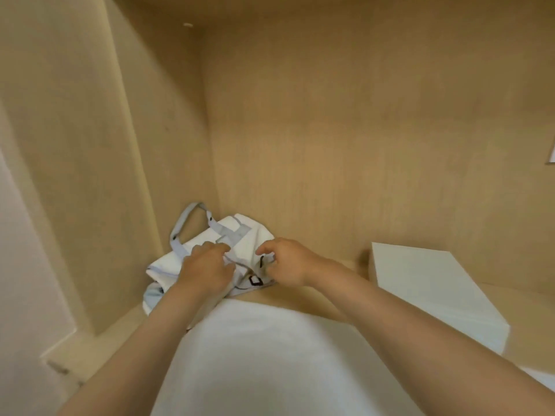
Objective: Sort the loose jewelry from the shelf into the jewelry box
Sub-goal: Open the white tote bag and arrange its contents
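The left hand (207, 265) is holding the bag (249, 235) on the shelf (528, 319), it seems; of the right hand (285, 262) I cannot tell the grip. No jewelry is showing. The box (435, 283) is sitting to the right, nearer the right hand.

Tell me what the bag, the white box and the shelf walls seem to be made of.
Bag: soft white fabric, matte, creased, with pale blue-grey webbing straps. White box: likely card or painted board, matte with crisp edges. Shelf walls: light wood-grain laminate or veneer, faint vertical grain.
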### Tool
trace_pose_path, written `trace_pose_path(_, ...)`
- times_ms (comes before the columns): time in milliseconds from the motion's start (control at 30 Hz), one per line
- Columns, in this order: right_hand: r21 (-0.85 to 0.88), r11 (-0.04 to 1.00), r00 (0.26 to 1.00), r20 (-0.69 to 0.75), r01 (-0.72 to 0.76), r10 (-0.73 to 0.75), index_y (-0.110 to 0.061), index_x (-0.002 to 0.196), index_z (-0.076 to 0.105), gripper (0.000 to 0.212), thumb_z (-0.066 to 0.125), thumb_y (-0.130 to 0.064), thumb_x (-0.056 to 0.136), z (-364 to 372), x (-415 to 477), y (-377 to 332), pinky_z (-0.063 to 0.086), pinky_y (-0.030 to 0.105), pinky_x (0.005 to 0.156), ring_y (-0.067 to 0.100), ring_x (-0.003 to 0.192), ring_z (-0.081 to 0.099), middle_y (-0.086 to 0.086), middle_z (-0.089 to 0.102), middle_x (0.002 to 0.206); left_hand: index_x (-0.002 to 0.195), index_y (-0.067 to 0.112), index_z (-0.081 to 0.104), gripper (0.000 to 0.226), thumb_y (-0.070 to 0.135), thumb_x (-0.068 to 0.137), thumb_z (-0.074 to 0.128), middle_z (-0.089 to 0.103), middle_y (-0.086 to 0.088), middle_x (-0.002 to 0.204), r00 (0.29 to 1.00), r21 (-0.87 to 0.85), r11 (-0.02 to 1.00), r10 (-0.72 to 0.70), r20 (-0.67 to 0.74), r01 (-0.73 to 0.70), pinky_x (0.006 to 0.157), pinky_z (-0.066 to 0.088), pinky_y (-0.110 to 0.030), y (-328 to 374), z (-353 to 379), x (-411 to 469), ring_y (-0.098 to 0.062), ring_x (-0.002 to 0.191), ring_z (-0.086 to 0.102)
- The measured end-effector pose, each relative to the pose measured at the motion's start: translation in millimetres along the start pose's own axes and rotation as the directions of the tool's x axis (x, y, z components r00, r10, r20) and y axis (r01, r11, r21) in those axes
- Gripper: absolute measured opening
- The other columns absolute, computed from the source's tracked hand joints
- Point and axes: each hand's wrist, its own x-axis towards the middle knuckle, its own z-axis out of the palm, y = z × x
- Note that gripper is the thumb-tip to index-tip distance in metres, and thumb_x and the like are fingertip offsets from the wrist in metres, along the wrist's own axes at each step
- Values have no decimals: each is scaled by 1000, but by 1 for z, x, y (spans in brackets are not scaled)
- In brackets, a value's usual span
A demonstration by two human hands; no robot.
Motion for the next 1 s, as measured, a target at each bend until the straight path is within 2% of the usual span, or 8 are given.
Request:
trace_pose_path(133, -21, 998, 997, 51, 60, -59, -20, 147, 43, 56, 55, -16, 93, 43, 55, -27, 32, 31, 113, 23, 141, 37, 2, 37, 155, 146, 20, 38, 51, 35, 98, 46, 30, -5, 155, 984, 58, 984, -164, -67, 168, 112, 27, -41, -62, -8, 2, -27, 142, 25)
trace_pose_path(200, -5, 995, 993, 66, 97, -96, -18, 149, 38, 59, 53, -12, 93, 59, 76, -41, 30, 33, 116, 23, 143, 35, 4, 34, 157, 142, 13, 39, 51, 34, 96, 50, 36, -11, 148, 967, 27, 968, -249, -55, 251, 107, 32, -40, -81, -8, 2, -30, 136, 33)
trace_pose_path(333, -37, 986, 973, 170, 163, -155, -18, 154, 30, 62, 50, -14, 95, 89, 101, -56, 29, 36, 117, 24, 143, 34, 4, 32, 157, 122, 1, 50, 39, 26, 93, 58, 48, -19, 125, 928, -148, 923, -368, -64, 356, 86, 43, -35, -99, -2, 4, -34, 109, 53)
trace_pose_path(533, -70, 983, 978, 137, 170, -159, -27, 149, 36, 62, 55, -19, 91, 107, 103, -47, 39, 43, 108, 28, 135, 43, 2, 30, 154, 81, -2, 58, 7, -4, 83, 51, 59, -14, 87, 899, -384, 854, -423, -118, 351, 50, 37, -28, -110, -9, 16, -24, 66, 53)
trace_pose_path(667, 41, 979, 977, -89, 198, -193, -30, 147, 23, 78, 67, -17, 84, 80, 95, -45, 43, 39, 102, 31, 133, 45, 4, 4, 163, 86, 12, 66, 27, -8, 85, 48, 64, 3, 77, 916, -594, 791, -336, -220, 147, 50, 38, -16, -86, -25, 11, -13, 70, 59)
trace_pose_path(833, -248, 918, 899, -241, 308, -367, -36, 154, 19, 89, 63, -8, 82, 41, 81, -47, 21, 48, 116, 26, 152, 9, 9, 1, 166, 91, 35, 74, 40, 1, 82, 56, 69, 19, 90, 953, -619, 785, -174, -249, -18, 71, 49, -22, -51, -37, 3, -6, 83, 64)
trace_pose_path(900, -394, 851, 866, -211, 349, -453, -31, 146, 39, 72, 66, -12, 81, 29, 71, -42, 11, 51, 119, 26, 153, 8, 8, 11, 166, 86, 37, 74, 43, -3, 80, 61, 68, 18, 87, 976, -640, 765, -76, -204, -74, 72, 49, -19, -34, -42, -4, -4, 80, 63)
trace_pose_path(1000, -518, 781, 841, -194, 349, -505, -23, 112, 61, 34, 64, -22, 79, 13, 52, -30, 10, 54, 118, 24, 135, 44, 2, 57, 135, 94, 19, 76, 33, -9, 81, 65, 62, 17, 75, 987, -683, 713, 121, -101, -157, 62, 41, -6, -11, -44, -20, 6, 64, 56)
